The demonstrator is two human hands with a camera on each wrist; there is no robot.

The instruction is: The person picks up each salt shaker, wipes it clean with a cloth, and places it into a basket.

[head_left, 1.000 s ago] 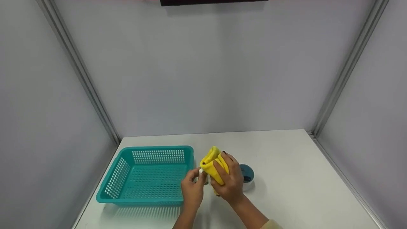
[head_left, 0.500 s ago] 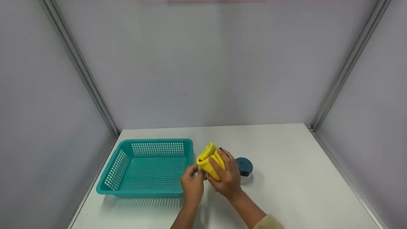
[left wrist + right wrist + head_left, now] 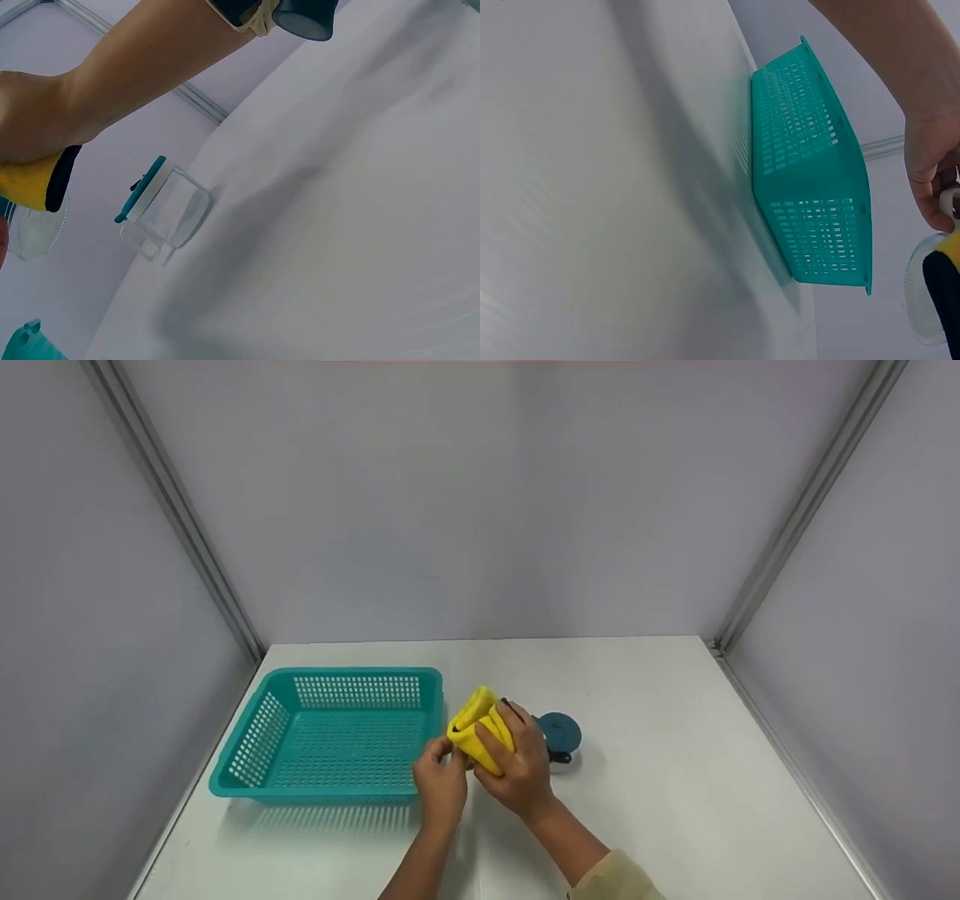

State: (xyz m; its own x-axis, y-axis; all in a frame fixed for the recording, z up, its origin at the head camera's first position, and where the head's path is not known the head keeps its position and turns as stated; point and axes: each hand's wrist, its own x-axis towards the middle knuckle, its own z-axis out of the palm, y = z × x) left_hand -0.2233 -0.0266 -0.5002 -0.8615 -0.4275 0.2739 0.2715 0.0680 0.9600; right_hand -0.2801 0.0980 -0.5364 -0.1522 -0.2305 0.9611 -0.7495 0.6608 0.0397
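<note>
My right hand [image 3: 517, 769] grips a folded yellow cloth [image 3: 480, 735] with a dark edge, pressed around something mostly hidden. Beside it my left hand [image 3: 441, 787] pinches with thumb and fingers; in the right wrist view its curled fingers hold a small white part [image 3: 950, 202]. A clear round container [image 3: 924, 294] shows under the cloth there, and the same clear round shape shows in the left wrist view; I cannot tell its full form. Behind the right hand, a clear jar [image 3: 174, 206] with a handle and a teal lid [image 3: 560, 731] stands on the table.
An empty teal plastic basket [image 3: 352, 750] with perforated sides stands left of the hands, its right end close to the left hand. The white table [image 3: 675, 780] is bounded by grey walls [image 3: 480, 510] at the back and both sides.
The head view has shifted, so the whole scene sits higher and slightly left. Both hands keep their hold beside the basket. The white part at the left fingertips is now hidden in the head view.
</note>
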